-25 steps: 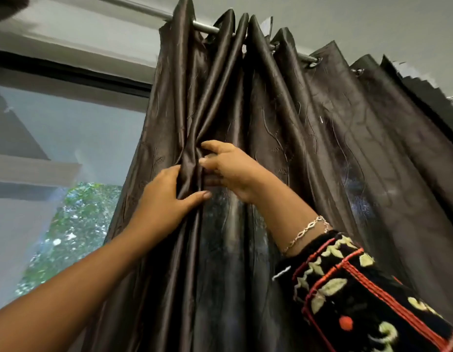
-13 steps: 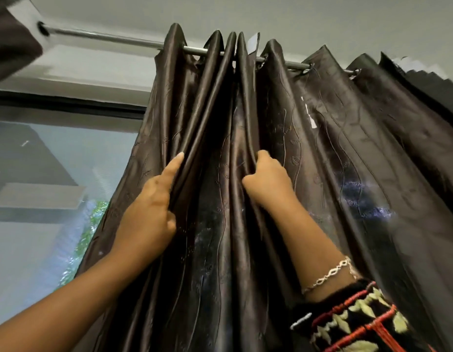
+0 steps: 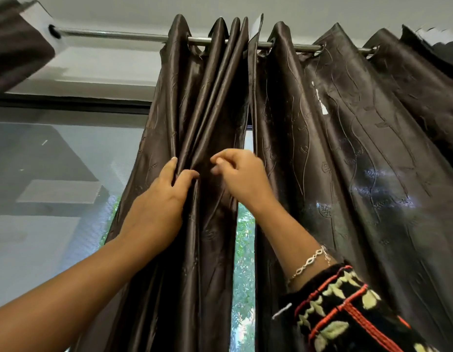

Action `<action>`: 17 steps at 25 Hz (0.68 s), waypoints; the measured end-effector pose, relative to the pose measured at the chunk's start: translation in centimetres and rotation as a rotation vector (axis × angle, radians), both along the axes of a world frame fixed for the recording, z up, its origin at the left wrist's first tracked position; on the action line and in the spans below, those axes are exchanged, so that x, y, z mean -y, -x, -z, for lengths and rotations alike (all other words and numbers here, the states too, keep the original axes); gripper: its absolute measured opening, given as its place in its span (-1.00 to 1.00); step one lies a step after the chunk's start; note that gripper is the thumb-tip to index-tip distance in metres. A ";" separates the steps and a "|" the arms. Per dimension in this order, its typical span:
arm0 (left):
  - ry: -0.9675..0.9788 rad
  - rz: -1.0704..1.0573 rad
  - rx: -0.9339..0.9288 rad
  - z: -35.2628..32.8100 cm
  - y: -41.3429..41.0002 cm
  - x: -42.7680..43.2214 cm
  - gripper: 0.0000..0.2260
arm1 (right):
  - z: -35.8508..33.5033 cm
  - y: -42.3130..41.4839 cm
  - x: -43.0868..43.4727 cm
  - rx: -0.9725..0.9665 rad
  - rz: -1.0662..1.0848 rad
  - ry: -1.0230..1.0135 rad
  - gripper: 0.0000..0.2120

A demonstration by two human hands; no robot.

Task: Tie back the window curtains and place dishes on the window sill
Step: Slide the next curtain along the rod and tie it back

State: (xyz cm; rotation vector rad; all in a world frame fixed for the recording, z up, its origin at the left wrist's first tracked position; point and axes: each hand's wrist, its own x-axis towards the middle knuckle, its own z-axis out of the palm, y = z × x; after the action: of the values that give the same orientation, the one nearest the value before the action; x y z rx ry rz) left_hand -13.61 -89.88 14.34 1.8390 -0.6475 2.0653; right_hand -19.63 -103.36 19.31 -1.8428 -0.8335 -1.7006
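At the gathered folds of the left brown curtain panel (image 3: 195, 123), the left hand (image 3: 157, 207) pinches a pleat between thumb and fingers, nearly closed on the satin. Just beside it, the right hand (image 3: 242, 177) curls loosely, fingertips (image 3: 216, 161) touching the same panel's inner edge without a clear grip. Between the 2 panels a narrow gap shows greenery. The right curtain panel (image 3: 347, 161) hangs from the metal rod (image 3: 113, 35), and a bracelet (image 3: 309, 262) circles the right wrist above an embroidered sleeve (image 3: 347, 313).
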 end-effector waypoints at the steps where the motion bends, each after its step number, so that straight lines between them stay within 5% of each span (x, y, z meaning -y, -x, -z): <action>1: -0.012 -0.041 -0.011 0.0 -0.3 0.1 -0.47 | -0.2 -0.1 0.9 0.123 0.086 -0.053 -0.78; 7: -0.032 -0.060 -0.057 -0.1 -1.0 0.0 -0.89 | -3.2 -2.4 4.3 -0.053 0.324 -0.269 -0.65; 12: -0.054 -0.060 -0.019 0.0 -2.2 0.0 -0.73 | -5.1 -3.2 5.1 -0.314 -0.109 -0.296 -0.39; 14: -0.044 -0.024 -0.037 0.0 -2.4 0.2 -0.66 | -6.1 -3.1 5.1 -0.183 -0.015 -0.249 -0.44; 17: -0.046 -0.156 0.016 0.2 -3.0 0.6 -0.65 | -6.7 -2.9 5.7 0.071 0.408 -0.144 -0.57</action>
State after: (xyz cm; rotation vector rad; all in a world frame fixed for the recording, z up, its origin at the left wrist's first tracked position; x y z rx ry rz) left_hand -10.59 -90.51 14.15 1.9577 -0.5764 2.1816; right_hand -16.77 -109.02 25.97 -1.9560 -0.3604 -2.0205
